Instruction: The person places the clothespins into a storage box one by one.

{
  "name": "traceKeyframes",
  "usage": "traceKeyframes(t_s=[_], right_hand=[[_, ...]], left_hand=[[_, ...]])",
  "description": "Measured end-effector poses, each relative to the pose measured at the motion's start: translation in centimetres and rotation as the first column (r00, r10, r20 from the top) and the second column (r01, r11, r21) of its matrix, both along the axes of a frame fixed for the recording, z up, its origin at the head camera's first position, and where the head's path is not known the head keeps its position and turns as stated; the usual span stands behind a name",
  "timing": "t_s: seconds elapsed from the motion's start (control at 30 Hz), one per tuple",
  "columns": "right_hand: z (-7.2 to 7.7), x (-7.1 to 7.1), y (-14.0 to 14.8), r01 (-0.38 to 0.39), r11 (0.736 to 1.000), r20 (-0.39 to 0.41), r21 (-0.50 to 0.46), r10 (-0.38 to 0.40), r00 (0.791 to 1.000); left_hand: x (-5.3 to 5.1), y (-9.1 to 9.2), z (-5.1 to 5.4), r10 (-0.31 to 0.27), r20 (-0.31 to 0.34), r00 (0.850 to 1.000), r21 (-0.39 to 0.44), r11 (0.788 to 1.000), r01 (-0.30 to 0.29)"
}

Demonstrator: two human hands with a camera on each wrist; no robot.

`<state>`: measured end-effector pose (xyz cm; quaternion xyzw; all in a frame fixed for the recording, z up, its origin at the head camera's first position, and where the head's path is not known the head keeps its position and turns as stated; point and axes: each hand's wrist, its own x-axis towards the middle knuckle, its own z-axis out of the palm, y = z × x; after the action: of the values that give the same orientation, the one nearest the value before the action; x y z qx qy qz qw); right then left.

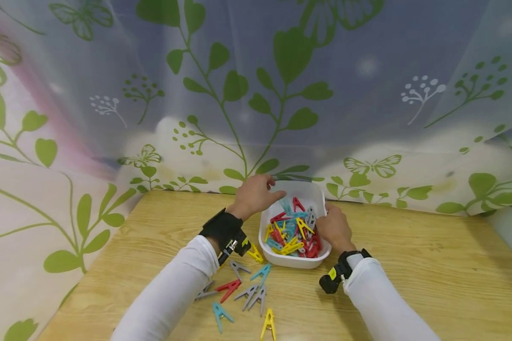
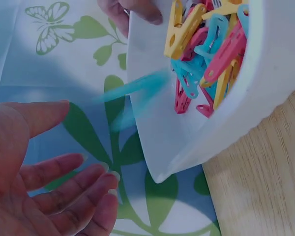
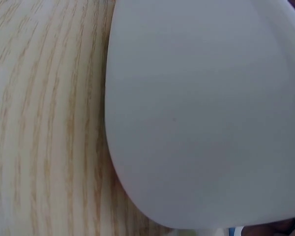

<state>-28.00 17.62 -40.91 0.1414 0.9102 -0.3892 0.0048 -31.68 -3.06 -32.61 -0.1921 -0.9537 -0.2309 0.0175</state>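
Note:
A white plastic basket point(image 1: 296, 262) holds a heap of red, yellow, blue and grey clothespins point(image 1: 291, 232). My left hand point(image 1: 256, 195) is over the basket's far left side. In the left wrist view that hand point(image 2: 64, 196) has its thumb and fingers spread apart with nothing between them. A blurred blue clothespin point(image 2: 142, 91) hangs in the air between the fingers and the basket's inside. My right hand point(image 1: 335, 228) grips the basket's right rim, its thumb inside the wall. The basket's outer wall point(image 3: 201, 123) fills most of the right wrist view.
Loose clothespins lie on the wooden table point(image 1: 409, 265) in front and left of the basket, among them a red one point(image 1: 229, 290), a blue one point(image 1: 222, 316) and a yellow one point(image 1: 269, 325). A leaf-patterned curtain point(image 1: 256, 94) hangs along the table's far edge.

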Motion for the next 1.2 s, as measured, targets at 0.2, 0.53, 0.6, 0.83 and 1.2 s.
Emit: traceKeyframes(t_s=[0.2,0.53,0.6,0.83,1.2], right_hand=[[-0.1,0.0,-0.1,0.004,1.0,-0.001,0.012,-0.004,1.0],[-0.2,0.0,-0.1,-0.012,1.0,-0.004,0.003,0.012,1.0],[-0.2,0.0,-0.1,-0.014,1.0,-0.004,0.001,0.014,1.0],[-0.1,0.0,-0.1,-0.016,1.0,0.008,-0.009,0.016,1.0],[0.0,0.1,-0.3,-0.019,1.0,0.011,-0.014,0.019,1.0]], left_hand=[[0.1,-1.3,-0.1,-0.002,-0.021,1.0,0.004,1.0,0.002],[0.2,-5.2,-1.2,-0.02,0.021,1.0,0.039,0.999,0.02],[0.2,-6.4,-1.7,-0.023,0.038,0.999,0.029,0.999,0.022],[1.0,-10.9,-4.0,-0.03,0.153,0.988,-0.012,0.999,0.032],[2.1,-13.4,-7.1,0.021,0.245,0.969,-0.113,0.994,0.008]])
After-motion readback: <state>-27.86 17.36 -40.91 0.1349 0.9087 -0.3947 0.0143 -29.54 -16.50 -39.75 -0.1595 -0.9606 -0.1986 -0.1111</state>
